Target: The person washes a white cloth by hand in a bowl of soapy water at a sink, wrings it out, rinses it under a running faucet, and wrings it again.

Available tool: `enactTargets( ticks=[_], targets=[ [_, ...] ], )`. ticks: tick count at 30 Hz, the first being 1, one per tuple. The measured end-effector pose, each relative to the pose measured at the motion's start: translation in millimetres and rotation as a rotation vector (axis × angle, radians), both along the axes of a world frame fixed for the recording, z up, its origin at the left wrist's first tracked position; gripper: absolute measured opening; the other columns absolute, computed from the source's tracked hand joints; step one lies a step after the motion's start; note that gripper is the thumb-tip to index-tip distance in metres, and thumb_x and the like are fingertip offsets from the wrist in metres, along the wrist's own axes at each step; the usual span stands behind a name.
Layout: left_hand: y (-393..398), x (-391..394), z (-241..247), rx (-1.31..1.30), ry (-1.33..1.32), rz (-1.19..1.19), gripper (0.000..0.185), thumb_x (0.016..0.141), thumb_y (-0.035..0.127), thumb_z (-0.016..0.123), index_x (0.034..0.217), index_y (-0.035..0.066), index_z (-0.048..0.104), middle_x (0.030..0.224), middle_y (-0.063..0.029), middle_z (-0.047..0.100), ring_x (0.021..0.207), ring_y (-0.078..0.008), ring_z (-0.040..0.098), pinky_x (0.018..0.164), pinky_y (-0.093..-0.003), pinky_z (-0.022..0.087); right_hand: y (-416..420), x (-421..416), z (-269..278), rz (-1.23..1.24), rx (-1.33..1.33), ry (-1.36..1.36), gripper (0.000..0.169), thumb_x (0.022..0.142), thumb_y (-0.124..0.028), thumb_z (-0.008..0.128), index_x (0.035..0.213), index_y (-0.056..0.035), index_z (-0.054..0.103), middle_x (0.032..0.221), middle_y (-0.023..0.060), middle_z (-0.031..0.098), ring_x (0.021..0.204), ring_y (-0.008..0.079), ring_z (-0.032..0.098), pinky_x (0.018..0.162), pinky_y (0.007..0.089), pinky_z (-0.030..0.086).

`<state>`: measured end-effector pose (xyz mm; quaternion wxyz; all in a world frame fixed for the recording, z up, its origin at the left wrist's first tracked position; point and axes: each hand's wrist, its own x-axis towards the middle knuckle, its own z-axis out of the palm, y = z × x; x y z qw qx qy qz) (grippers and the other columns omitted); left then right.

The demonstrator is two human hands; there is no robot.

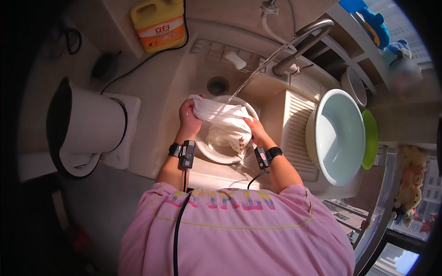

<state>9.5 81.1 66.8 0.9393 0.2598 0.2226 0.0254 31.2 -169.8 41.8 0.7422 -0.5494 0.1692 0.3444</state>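
A white wet cloth, perhaps a garment, is stretched between my hands over a white basin. My left hand grips its left end, and my right hand holds the right side. Water pours from the metal faucet onto the cloth's upper part. Its lower part, with a small brown print, hangs bunched into the basin. The basin stands in the sink, just below the drain. Some of my fingers are hidden by the cloth.
Right of the sink, a ribbed washboard surface adjoins a tilted light-blue basin and a green one. A wire rack holds a white bar. A yellow detergent jug and a white electric kettle stand at the left.
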Motion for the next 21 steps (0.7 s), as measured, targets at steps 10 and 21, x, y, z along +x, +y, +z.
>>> enactTargets(
  ticks=[10, 21],
  targets=[
    [-42.6, -9.2, -76.7, 1.116, 0.380, -0.642, 0.067, 0.083, 0.041, 0.058, 0.138, 0.014, 0.032, 0.143, -0.0143, 0.027, 0.130, -0.0283, 0.028, 0.103, -0.0386, 0.027, 45.8, -10.1, -59.7, 0.757, -1.029, -0.655, 0.038, 0.078, -0.018, 0.057, 0.111, -0.0048, 0.045, 0.097, 0.0236, 0.060, 0.094, 0.0376, 0.058, 0.080, 0.0429, 0.047],
    [-45.9, -9.5, -72.4, 1.069, 0.357, -0.598, 0.058, 0.083, 0.040, 0.056, 0.134, 0.017, 0.038, 0.136, -0.0165, 0.035, 0.126, -0.0291, 0.033, 0.100, -0.0398, 0.031, 47.4, -18.2, -64.0, 1.079, -0.906, -0.868, 0.032, 0.081, -0.015, 0.050, 0.110, -0.0027, 0.047, 0.100, 0.0251, 0.058, 0.100, 0.0361, 0.056, 0.083, 0.0433, 0.046]
  ],
)
